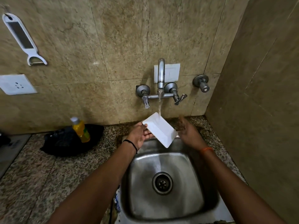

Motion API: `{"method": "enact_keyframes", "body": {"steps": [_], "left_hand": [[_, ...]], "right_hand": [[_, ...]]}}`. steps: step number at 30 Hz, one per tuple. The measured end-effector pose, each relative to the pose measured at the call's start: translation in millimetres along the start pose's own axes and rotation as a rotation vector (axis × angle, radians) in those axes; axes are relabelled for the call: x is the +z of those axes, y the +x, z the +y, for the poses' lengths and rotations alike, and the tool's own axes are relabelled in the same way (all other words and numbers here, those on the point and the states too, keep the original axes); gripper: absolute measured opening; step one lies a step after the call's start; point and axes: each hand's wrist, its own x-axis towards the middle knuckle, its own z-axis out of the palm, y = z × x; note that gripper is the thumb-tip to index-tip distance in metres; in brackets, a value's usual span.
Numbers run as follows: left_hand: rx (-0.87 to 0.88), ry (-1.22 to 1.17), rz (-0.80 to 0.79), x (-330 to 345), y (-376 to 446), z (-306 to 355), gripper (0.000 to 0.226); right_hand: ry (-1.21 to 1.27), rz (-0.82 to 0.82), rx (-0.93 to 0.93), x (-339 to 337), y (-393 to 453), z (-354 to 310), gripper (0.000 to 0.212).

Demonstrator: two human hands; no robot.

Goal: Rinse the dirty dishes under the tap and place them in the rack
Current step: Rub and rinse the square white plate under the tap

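Note:
A white rectangular dish (160, 129) is held tilted over the far end of the steel sink (161, 206). Water runs from the wall tap (161, 75) onto the dish's upper edge. My left hand (139, 135) grips the dish's left side, thumb on top and fingers beneath. My right hand (187, 130) is at the dish's right edge with fingers spread; it looks blurred, and I cannot tell whether it grips or only touches the dish. No rack is in view.
A yellow soap bottle (80, 129) stands on a black cloth (64, 143) on the granite counter (40, 175) left of the sink. A white peeler (22, 39) and a socket (16, 84) are on the wall. A side wall (258, 110) closes in the right.

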Motion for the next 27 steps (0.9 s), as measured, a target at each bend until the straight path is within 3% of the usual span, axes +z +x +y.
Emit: {"method": "enact_keyframes", "body": {"steps": [3, 9, 12, 14, 17, 22, 27], "left_hand": [[0.044, 0.079, 0.027, 8, 0, -2, 0.033], [0.109, 0.222, 0.077, 23, 3, -5, 0.027], [0.106, 0.249, 0.095, 26, 3, -6, 0.027], [0.114, 0.269, 0.112, 28, 2, -6, 0.027], [0.131, 0.296, 0.118, 28, 1, -6, 0.027], [0.167, 0.345, 0.087, 26, 0, -8, 0.026], [0.202, 0.385, 0.063, 21, -1, -10, 0.024]], "right_hand": [[0.27, 0.184, 0.044, -7, 19, -35, 0.06], [0.261, 0.534, 0.135, -17, 62, -64, 0.028], [0.176, 0.638, 0.241, -21, 71, -64, 0.043], [0.203, 0.602, 0.281, -24, 81, -56, 0.052], [0.319, 0.502, 0.247, -22, 95, -37, 0.024], [0.71, 0.46, 0.401, -15, 83, -54, 0.033], [0.878, 0.169, 0.491, 5, 64, -68, 0.025]]}}
